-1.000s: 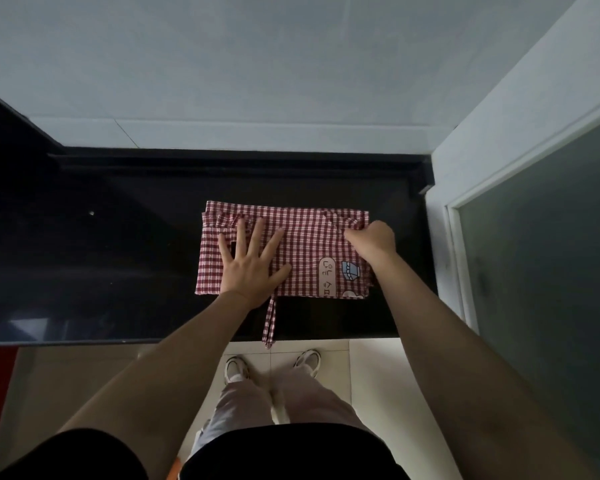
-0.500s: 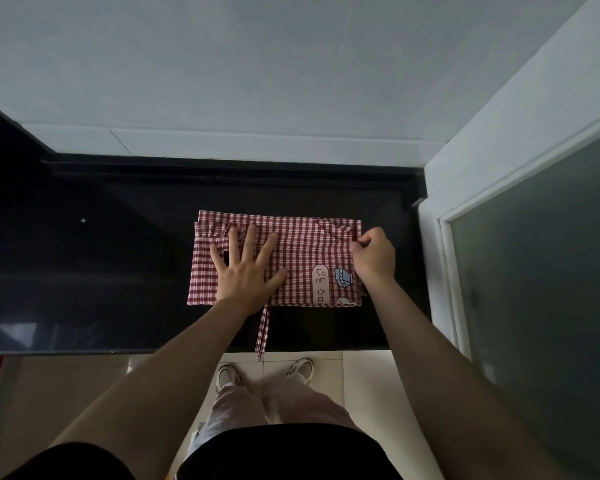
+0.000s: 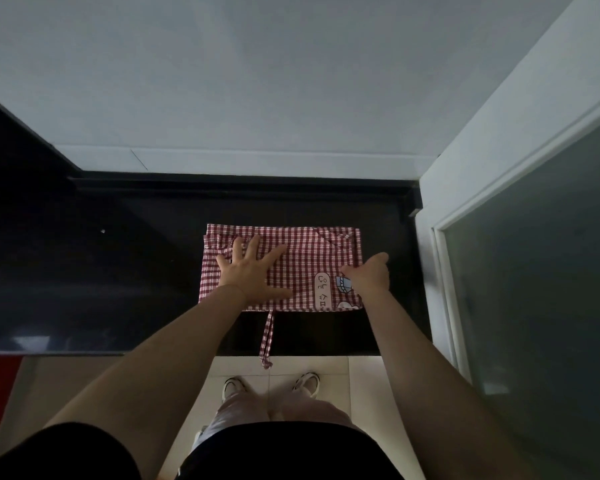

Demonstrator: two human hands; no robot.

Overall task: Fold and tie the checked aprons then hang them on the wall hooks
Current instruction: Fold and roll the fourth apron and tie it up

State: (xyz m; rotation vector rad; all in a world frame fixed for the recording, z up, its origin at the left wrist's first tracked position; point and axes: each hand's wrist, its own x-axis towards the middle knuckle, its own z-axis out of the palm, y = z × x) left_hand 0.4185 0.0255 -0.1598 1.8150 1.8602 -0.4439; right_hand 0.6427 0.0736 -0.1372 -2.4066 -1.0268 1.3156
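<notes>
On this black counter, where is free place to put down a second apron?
The widest bare patch of counter lies left of the apron, up to the back ledge. Only narrow strips remain between apron and right wall, and along the front edge, where the strap hangs over. The left hand and right hand crowd the apron itself.

Black short-sleeved top (image 3: 284, 452), pale pink trousers (image 3: 274, 408), white trainers (image 3: 234, 386).
</notes>
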